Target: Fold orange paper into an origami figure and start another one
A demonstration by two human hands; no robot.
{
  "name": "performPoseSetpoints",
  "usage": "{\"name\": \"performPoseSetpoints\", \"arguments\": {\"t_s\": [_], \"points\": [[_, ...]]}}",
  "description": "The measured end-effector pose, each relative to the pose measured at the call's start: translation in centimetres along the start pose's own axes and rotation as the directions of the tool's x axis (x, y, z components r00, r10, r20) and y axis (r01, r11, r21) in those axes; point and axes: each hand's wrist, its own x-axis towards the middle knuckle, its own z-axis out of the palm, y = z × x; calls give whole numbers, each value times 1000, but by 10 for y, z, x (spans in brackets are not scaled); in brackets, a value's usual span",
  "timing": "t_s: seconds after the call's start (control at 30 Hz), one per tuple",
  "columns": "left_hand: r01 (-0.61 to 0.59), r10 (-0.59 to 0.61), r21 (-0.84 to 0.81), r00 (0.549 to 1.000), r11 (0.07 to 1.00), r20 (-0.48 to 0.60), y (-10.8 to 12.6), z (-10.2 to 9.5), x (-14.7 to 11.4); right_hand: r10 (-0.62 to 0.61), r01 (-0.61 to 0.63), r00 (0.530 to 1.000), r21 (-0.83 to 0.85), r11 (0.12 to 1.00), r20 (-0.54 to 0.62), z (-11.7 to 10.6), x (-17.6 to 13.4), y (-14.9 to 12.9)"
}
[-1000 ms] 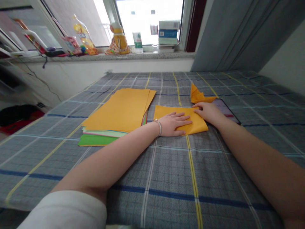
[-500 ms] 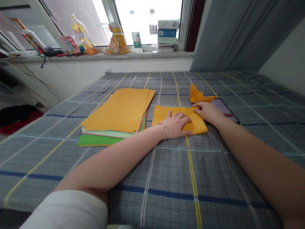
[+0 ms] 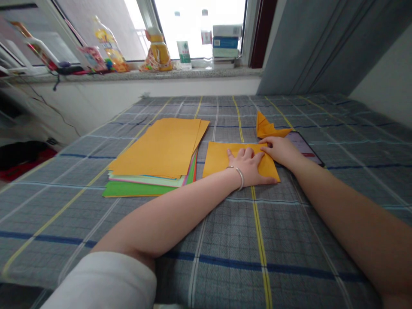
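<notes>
A sheet of orange paper, which looks folded, lies on the checked cloth. My left hand presses on it with fingers spread and the thumb near the lower right corner. At the upper right edge, my right hand has its thumb and fingers closed on the paper. Just beyond that hand stands a folded orange paper piece with pointed ends. A phone with a lit screen lies beside the right hand, partly covered by it.
To the left lies a stack of coloured paper, orange on top with green lower down. The grey checked cloth spreads under everything. Bottles, including a juice bottle, and stacked boxes stand on the windowsill.
My left hand has slid right across the orange paper, its thumb now reaching toward the lower right corner. My right hand stays at the upper right edge.
</notes>
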Motion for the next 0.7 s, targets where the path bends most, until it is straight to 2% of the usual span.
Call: {"name": "performPoseSetpoints", "arguments": {"t_s": [0.27, 0.37, 0.53, 0.7], "points": [[73, -74, -26, 997, 997, -27, 12, 4, 1, 7, -7, 1000, 5, 1000, 8, 1, 0, 0], [25, -25, -10, 999, 1000, 19, 5, 2, -2, 9, -9, 1000, 6, 1000, 2, 1, 0, 0], [-181, 171, 61, 975, 982, 145, -16, -9, -12, -7, 6, 1000, 14, 1000, 12, 2, -1, 2], [-165, 137, 110, 965, 980, 223, -33, -20, -26, -36, 36, 999, 8, 999, -5, 3, -1, 3]]}}
